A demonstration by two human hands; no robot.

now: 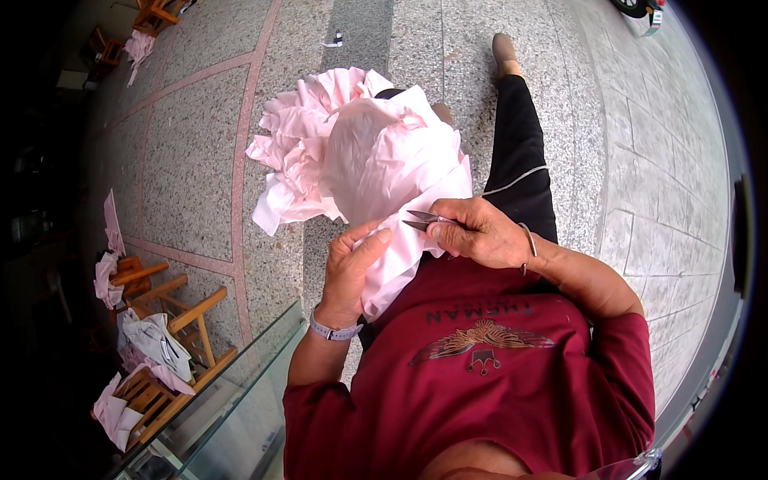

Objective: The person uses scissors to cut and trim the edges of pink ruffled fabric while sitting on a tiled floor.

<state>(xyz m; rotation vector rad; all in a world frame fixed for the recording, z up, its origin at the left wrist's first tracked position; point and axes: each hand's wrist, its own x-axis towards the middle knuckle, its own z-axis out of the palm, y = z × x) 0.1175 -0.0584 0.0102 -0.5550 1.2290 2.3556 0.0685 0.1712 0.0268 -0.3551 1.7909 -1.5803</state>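
Observation:
A large pale pink cloth [360, 152] is bunched over my lap, part of it hanging off to the left. My left hand [352, 264] pinches its near edge between thumb and fingers. From the right, my right hand [480, 232] grips a small pair of thread snips [422, 221]. Their dark blades point left, a little apart, and lie over the cloth close to my left fingertips. Whether a thread lies between the blades is too small to tell. The handle end is mostly covered by my right fingers.
At lower left stands a wooden chair [204, 320] with pink and white cloth pieces [156, 344] on it. A glass-sided case [240, 412] is beside my left elbow. A small black-and-white item [334, 39] lies on the speckled floor ahead. A wheel [630, 6] shows at upper right.

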